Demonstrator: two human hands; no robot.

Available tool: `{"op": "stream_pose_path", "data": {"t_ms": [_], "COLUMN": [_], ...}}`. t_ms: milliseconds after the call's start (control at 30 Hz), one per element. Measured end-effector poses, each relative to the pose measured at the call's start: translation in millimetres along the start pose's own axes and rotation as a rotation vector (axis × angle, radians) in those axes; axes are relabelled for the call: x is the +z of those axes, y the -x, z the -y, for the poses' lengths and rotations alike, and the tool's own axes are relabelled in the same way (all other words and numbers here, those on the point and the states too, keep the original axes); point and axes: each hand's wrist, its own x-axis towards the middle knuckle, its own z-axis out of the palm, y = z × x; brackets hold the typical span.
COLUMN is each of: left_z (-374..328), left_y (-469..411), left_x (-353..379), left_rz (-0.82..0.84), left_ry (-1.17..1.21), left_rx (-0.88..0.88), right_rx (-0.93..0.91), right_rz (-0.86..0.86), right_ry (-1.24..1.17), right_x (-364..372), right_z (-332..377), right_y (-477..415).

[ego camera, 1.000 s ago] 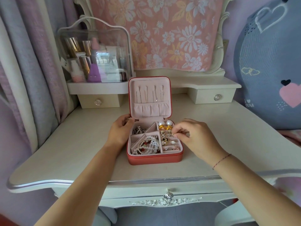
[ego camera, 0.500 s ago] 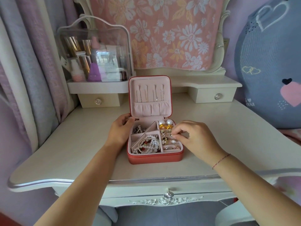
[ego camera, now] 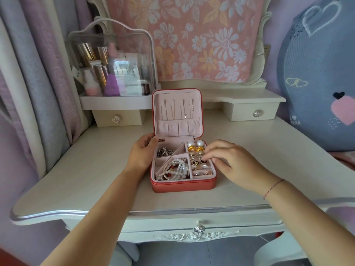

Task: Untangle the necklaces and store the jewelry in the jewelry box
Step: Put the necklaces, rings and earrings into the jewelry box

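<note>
Head view: the jewelry box (ego camera: 182,186) stands open on the dressing table (ego camera: 96,179), its lid upright with thin necklaces (ego camera: 176,112) hanging inside it. The left hand (ego camera: 143,156) grips the box's left wall, thumb at the rear-left corner by the hinge. The right hand (ego camera: 234,162) hovers over the box's right side, with its fingertips (ego camera: 208,159) bunched together and dipped into the middle-right compartment among the small earrings (ego camera: 197,164); whether they pinch one I cannot tell. Pearl earrings (ego camera: 195,144) sit in the rear-right compartment, pearl bracelets (ego camera: 175,170) in the front-left, and a silver chain heap (ego camera: 163,151) in the rear-left.

Risk, as I judge it: lifting the bunched fingers could snag a neighbouring earring and flick it over the box's right wall, and the heaped chain may knot again
</note>
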Motion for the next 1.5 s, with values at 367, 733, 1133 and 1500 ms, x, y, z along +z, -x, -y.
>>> {"op": "stream_pose_path", "data": {"t_ms": [367, 733, 1133, 1500], "left_z": [-3, -25, -26, -16], "left_y": [2, -10, 18, 73], "left_x": [-5, -12, -23, -22], "left_rz": [0.045, 0.229, 0.322, 0.412], "left_ry": [0.009, 0.465, 0.178, 0.271], "left_rx": [-0.008, -0.173, -0.040, -0.015], "right_rx": [0.287, 0.616, 0.516, 0.466], "right_rz": [-0.160, -0.147, -0.149, -0.133], "right_ry": [-0.368, -1.042, -1.038, -1.062], "right_x": [5, 8, -8, 15], "right_z": [4, 2, 14, 26], "right_y": [-16, -72, -40, 15]}}
